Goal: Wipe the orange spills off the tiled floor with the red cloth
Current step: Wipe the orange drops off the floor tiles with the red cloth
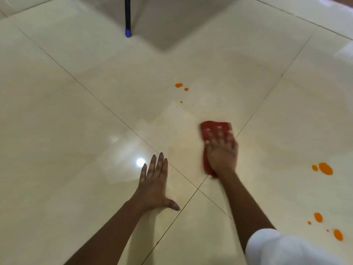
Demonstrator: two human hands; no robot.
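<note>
"On the glossy cream tiled floor (76, 131), how far along is the wiping?"

"Partway, I judge. No orange shows on the tile right around the folded red cloth (215, 126). Three clusters of orange spill are left: small drops (179, 85) farther out on the same tile, a larger blot with a small one beside it (325, 168) on the next tile to the right, and several spots (318, 217) nearer the person on that side."

"Where is the cloth?"

"Flat on the floor, just beyond the point where two dark tile joints cross, its right side touching one joint."

"And the hands?"

"The right hand (222, 152), slightly blurred, lies palm down on the cloth with fingers straight and spread, pressing rather than gripping. The left hand (152, 184) is flat on the bare tile beside that crossing, fingers straight and close together, thumb out, holding nothing; it looks like a brace. Both forearms reach forward."

"Anything else?"

"A black furniture leg with a blue cap (127, 16) stands well beyond, and white fabric (277, 249) fills the near right."
</note>
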